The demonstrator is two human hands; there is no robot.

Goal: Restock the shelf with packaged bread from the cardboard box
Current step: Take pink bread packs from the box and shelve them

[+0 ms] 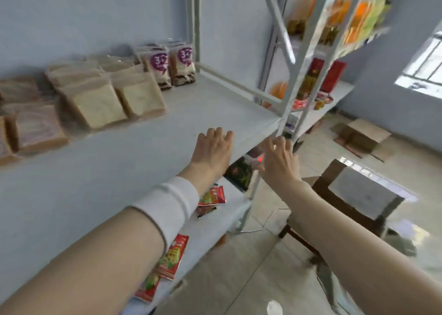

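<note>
left hand [211, 152]: held flat over the front edge of the shelf [191, 113], fingers straight, nothing grasped | right hand [278, 162]: fingers loosely spread near the corner post, nothing grasped | packaged bread [95, 101]: lined up at the shelf's back left (blurred); cardboard box [327, 195] seen low at right

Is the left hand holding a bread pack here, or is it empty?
Empty. The left hand is spread flat over the shelf front, fingers straight, nothing in its grip; the bread packs lie further back.
</note>
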